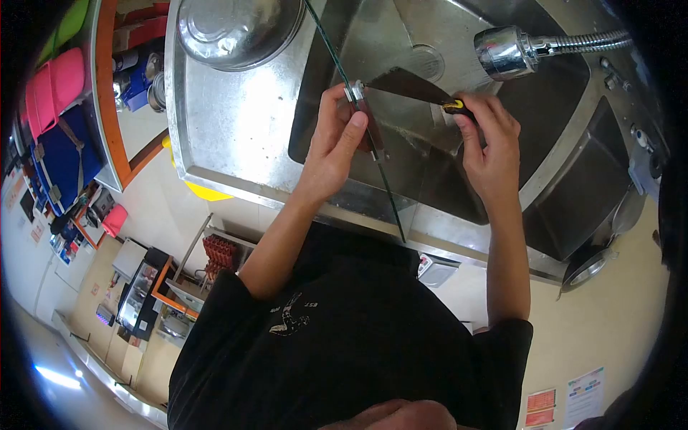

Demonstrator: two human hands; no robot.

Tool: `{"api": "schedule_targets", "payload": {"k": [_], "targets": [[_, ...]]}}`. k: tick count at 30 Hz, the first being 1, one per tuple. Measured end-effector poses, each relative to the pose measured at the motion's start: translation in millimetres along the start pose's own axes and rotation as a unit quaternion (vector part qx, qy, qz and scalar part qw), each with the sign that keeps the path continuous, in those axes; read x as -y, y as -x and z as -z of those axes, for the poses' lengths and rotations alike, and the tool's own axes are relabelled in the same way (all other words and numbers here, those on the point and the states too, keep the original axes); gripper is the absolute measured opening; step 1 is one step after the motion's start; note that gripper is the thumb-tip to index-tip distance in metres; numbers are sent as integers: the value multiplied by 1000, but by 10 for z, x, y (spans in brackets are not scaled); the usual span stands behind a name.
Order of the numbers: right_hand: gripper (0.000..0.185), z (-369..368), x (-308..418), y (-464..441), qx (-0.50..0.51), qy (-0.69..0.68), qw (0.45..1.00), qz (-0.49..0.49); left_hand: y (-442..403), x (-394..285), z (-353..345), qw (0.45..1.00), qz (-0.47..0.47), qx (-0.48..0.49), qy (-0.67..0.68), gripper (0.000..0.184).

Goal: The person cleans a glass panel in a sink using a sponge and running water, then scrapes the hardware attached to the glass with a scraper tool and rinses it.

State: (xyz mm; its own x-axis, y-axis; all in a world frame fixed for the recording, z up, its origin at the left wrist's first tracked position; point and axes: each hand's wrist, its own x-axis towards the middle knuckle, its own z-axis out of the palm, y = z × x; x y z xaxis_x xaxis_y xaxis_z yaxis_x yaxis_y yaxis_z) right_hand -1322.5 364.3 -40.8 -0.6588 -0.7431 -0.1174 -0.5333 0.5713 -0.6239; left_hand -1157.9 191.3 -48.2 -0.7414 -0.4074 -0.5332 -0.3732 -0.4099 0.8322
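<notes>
My left hand [333, 147] is closed on a sheet of glass [390, 193], seen nearly edge-on with a green edge, standing over the sink [459, 193]. Its fingers are at a metal fitting [355, 91] on the glass, and a reddish-brown part below is partly hidden. In my right hand [492, 140] is a putty knife [412, 86] with a dark wide blade and a black and yellow handle. The blade points left, its tip close to the metal fitting; whether they touch I cannot tell.
A chrome spray tap [505, 54] on a flexible hose hangs over the sink, apparently spraying water. On the left drainboard [229, 129] sits a round steel bowl or lid [240, 32]. A second basin [580, 193] lies to the right, with a pan [588, 269] beside it.
</notes>
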Motion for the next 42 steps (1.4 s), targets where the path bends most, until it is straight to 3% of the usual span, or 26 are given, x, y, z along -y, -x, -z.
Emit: {"api": "schedule_targets", "payload": {"k": [9, 18, 24, 30, 33, 36, 39, 42], "targets": [[21, -165, -285, -181, -42, 59, 996, 57, -23, 80, 47, 999, -8, 32, 14, 37], [23, 196, 197, -65, 79, -21, 995, -60, -47, 69, 79, 997, -4, 59, 40, 41], [24, 24, -65, -120, 10, 82, 996, 39, -69, 62, 90, 997, -16, 69, 26, 42], [26, -76, -182, -168, 18, 27, 999, 22, -80, 62, 96, 996, -11, 80, 47, 44], [27, -14, -13, -95, 77, -77, 987, -119, -81, 54, 86, 996, -13, 76, 42, 46], [29, 57, 127, -55, 75, -66, 987, -128, -93, 96, 112, 996, -14, 87, 28, 47], [23, 146, 396, -68, 108, -65, 961, -246, -89, 88, 111, 996, -14, 87, 32, 48], [27, 331, 581, -120, 154, -42, 954, -254, -97, 83, 129, 995, -12, 94, 27, 48]]}}
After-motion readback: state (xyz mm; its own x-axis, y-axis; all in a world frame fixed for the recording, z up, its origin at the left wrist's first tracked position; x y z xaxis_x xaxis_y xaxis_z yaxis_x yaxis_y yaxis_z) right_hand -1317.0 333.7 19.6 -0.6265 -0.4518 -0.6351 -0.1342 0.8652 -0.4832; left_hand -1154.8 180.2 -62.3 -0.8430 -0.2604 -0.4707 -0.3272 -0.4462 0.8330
